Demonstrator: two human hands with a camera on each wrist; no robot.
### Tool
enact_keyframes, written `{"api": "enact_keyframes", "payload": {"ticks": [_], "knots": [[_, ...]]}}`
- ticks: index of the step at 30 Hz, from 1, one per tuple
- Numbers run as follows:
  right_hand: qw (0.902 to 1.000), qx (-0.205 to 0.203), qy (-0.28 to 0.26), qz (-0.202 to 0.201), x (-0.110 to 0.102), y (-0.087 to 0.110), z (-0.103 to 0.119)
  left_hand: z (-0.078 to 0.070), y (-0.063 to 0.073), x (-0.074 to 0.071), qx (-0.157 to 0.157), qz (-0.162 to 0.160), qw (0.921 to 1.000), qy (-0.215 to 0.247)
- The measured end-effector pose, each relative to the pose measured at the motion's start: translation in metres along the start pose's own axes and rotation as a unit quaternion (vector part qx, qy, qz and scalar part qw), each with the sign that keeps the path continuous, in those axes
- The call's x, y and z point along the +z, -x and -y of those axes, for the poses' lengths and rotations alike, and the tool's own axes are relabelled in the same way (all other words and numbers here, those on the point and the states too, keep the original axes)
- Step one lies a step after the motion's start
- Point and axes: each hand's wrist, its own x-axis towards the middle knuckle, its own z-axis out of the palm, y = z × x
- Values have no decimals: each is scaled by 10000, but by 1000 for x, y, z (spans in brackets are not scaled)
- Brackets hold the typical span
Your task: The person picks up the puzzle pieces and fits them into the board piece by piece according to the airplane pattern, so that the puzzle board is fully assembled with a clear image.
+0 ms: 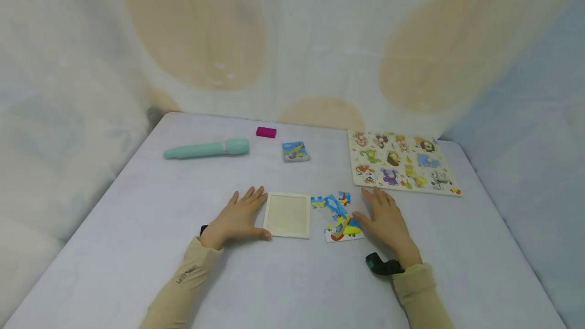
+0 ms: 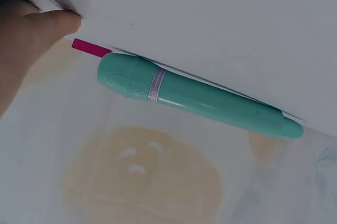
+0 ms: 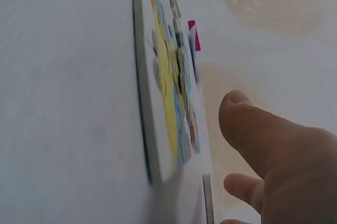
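My left hand [image 1: 237, 217] lies spread on the white table, its fingertips and thumb by the left edge of a cream square puzzle tray [image 1: 287, 215]. Right of the tray are loose jigsaw pieces [image 1: 335, 204] in blue, yellow and red. Below them, a partly joined section [image 1: 345, 231] shows part of a yellow aeroplane. My right hand [image 1: 386, 222] rests beside these pieces, fingers extended, thumb near the joined section. In the right wrist view, the pieces [image 3: 171, 87] appear edge-on beside the thumb [image 3: 247, 124]. Neither hand holds anything.
A teal pen-shaped object [image 1: 205, 149] lies at the back left. Behind the tray are a magenta block [image 1: 266, 132] and a small square with an aeroplane picture [image 1: 295, 152]. An animal puzzle board [image 1: 402, 161] lies at the back right. Patterned cloth [image 1: 320, 39] hangs behind the table.
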Motion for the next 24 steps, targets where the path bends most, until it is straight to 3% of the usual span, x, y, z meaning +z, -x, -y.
{"api": "enact_keyframes", "payload": {"ticks": [8, 15, 24], "knots": [[9991, -281, -21, -308, 10, -19, 35, -3, -8, -3, 207, 276, 9994, 92], [9998, 139, -42, 145, 12, -32, 62, -3, -14, -5, 353, 460, 9981, 213], [9970, 447, -591, 244, 13, -34, 67, -2, -15, -5, 298, 396, 9986, 186]]}}
